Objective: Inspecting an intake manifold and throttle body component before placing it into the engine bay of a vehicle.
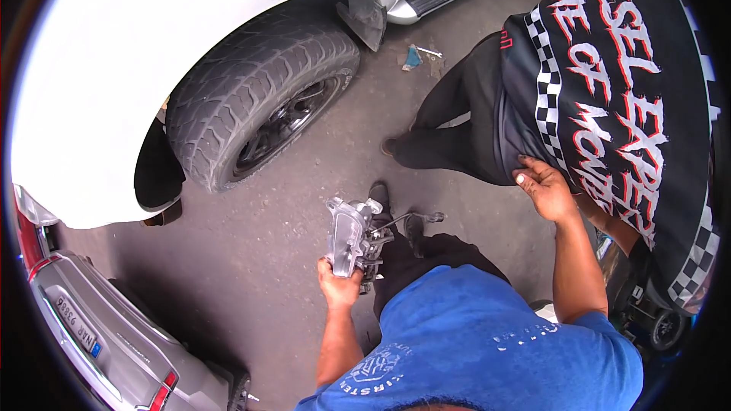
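My left hand (340,283) grips the lower end of a silver cast-metal vehicle part (349,237), its fingers closed round the edge. The part has a hollow housing on its left side, with darker fittings and a thin rod reaching out to the right. It is held in front of my legs, above the floor. My right hand (542,186) is raised beside the lower shirt of a co-worker (609,99), its fingers loosely bent and apart. Nothing shows in it. Whether its fingertips touch the shirt I cannot tell.
A white vehicle (99,91) stands at upper left, its large tyre (259,84) turned outward. A grey vehicle's rear (114,335) is at lower left. A wrench (430,52) and a blue scrap (412,58) lie on the grey floor (259,236) near the co-worker.
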`<move>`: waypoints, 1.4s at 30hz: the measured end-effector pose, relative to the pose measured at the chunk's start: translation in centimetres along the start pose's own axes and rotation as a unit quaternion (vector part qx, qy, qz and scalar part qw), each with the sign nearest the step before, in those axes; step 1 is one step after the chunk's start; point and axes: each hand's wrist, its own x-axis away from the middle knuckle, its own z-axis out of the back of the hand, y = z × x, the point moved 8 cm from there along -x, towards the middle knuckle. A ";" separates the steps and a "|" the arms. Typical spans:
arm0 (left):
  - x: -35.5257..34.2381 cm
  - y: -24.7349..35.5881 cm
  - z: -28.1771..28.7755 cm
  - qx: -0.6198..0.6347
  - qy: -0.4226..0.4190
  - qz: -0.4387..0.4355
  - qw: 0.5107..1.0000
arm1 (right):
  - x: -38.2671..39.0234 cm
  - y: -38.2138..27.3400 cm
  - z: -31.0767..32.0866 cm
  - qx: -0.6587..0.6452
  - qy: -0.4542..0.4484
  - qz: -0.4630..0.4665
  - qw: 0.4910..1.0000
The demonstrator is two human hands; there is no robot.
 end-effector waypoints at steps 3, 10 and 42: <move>0.4 0.2 0.8 -0.040 0.039 -0.030 0.998 | 0.3 -1.1 -1.5 -0.040 -0.059 0.000 0.997; 8.5 0.1 5.7 -0.006 0.128 0.019 0.992 | 1.2 -2.9 -5.5 -0.050 -0.138 0.081 0.986; 20.0 -7.2 28.9 -0.050 0.051 -0.212 0.975 | 24.7 5.5 -20.3 0.058 -0.061 0.127 0.988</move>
